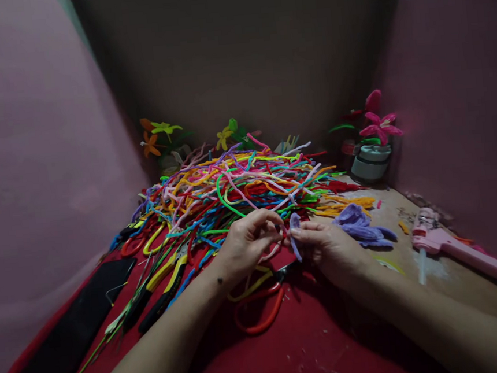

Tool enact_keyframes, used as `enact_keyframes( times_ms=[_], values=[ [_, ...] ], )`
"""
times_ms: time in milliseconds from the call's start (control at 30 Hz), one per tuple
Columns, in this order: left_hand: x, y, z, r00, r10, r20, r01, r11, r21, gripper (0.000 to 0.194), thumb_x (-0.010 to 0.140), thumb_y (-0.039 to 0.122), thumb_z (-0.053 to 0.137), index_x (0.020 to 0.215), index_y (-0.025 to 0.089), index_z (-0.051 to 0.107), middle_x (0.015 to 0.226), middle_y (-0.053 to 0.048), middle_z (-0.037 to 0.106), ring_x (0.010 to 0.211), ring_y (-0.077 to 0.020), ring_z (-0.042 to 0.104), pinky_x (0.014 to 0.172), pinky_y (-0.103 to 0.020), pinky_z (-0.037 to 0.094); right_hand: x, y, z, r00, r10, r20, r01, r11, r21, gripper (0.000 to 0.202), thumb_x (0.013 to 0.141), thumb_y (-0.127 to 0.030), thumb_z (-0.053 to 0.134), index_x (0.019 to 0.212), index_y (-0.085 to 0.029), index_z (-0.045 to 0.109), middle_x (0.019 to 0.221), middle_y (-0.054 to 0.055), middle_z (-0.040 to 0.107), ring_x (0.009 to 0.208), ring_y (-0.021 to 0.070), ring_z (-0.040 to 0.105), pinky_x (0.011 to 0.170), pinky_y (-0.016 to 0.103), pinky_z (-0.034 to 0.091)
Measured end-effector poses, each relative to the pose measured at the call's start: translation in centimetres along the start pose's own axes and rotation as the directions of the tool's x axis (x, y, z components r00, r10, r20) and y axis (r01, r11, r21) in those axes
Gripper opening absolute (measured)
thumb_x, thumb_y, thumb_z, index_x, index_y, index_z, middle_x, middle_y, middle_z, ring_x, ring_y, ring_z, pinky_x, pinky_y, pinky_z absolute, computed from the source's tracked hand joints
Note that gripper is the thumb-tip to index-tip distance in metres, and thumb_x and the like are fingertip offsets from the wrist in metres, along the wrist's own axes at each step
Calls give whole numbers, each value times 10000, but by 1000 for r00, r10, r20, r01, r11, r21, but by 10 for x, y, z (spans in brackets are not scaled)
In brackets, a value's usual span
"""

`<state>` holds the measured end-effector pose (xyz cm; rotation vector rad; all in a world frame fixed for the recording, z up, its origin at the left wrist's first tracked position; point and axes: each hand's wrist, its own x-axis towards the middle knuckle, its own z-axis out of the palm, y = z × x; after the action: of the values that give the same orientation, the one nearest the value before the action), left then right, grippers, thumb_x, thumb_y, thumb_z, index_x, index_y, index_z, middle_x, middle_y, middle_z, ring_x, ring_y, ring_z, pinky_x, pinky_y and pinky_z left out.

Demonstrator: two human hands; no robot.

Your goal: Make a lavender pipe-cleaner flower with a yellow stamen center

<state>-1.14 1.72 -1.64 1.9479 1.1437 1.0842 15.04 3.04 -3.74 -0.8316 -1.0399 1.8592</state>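
While both hands work close together just below center, the right hand [318, 241] has its grip closed on a small purple piece [295, 234], thumb against its side; piece stands roughly upright. Left hand [251, 241]: grip pinched on a pink strand [284, 231], just beside the piece; whether the two join cannot be told. Clock positions, taken from the piece: strand pile [231, 191], mixed colors, at 11, near; purple bundle [360, 226] at 3, near, on a board [453, 293]; pink glue gun [463, 249] also at 3, farther out. Scissors [263, 324] at 7, handles partly behind the left wrist, on red cloth [314, 343]. Pliers [167, 275] and a black slab [73, 324] between 8 and 9, slab outermost. Pink flower [381, 127] above a pot [371, 164] between 1 and 2; orange flower [151, 144] at 10.
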Motion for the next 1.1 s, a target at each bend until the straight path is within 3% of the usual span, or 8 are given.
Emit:
enact_keyframes(
  times_ms=[133, 333, 533, 800, 967, 1100],
  values=[
    [-6, -9, 7, 948, 309, 80, -318, 899, 302, 159, 822, 155, 490, 899, 188, 625, 854, -34, 540, 779, -103, 529, 691, -212, 434, 6, 5, -7, 999, 29, -33, -24, 988, 155, 110, 599, -161, 673, 566, -127, 574, 489, -43, 449, 454, 58, 366, 445, 219, 253],
    [-12, -20, 15, 885, 459, 81, -438, 759, 482, 198, 834, 129, 468, 938, 213, 616, 818, -10, 478, 716, -74, 494, 590, -166, 401, 5, 10, -5, 992, 124, -4, -120, 968, 221, 54, 575, -97, 629, 571, -123, 582, 533, -34, 465, 479, 67, 376, 438, 226, 275],
    [-15, -17, 16, 885, 439, 153, -441, 689, 576, 230, 828, 140, 460, 973, 240, 609, 821, -1, 444, 705, -78, 471, 580, -172, 410, 3, 11, -3, 989, 148, 23, -149, 959, 242, 96, 537, -65, 616, 612, -123, 597, 596, -23, 512, 522, 75, 416, 432, 216, 293],
    [-12, -1, 13, 920, 364, 144, -390, 880, 272, 94, 821, 136, 484, 873, 159, 559, 916, -69, 499, 857, -134, 499, 747, -252, 446, 0, 7, 0, 990, 136, 23, -138, 970, 201, 39, 570, -118, 621, 602, -117, 598, 573, -11, 501, 531, 83, 438, 451, 213, 322],
    [-9, 9, 4, 962, 228, 148, -251, 954, 164, 95, 842, 147, 463, 845, 149, 558, 787, -39, 565, 717, -111, 530, 664, -225, 438, -2, 6, 1, 999, 42, 18, -43, 995, 87, 57, 578, -131, 578, 522, -121, 577, 501, -14, 477, 479, 83, 406, 440, 229, 324],
    [-9, 17, -3, 963, 240, 121, -258, 953, 160, 105, 832, 153, 480, 843, 153, 585, 799, -34, 586, 723, -112, 544, 667, -223, 433, -2, 6, 0, 999, -42, 12, 43, 997, -58, 151, 596, -143, 522, 446, -148, 507, 407, -32, 427, 397, 77, 382, 417, 233, 281]
  ],
)
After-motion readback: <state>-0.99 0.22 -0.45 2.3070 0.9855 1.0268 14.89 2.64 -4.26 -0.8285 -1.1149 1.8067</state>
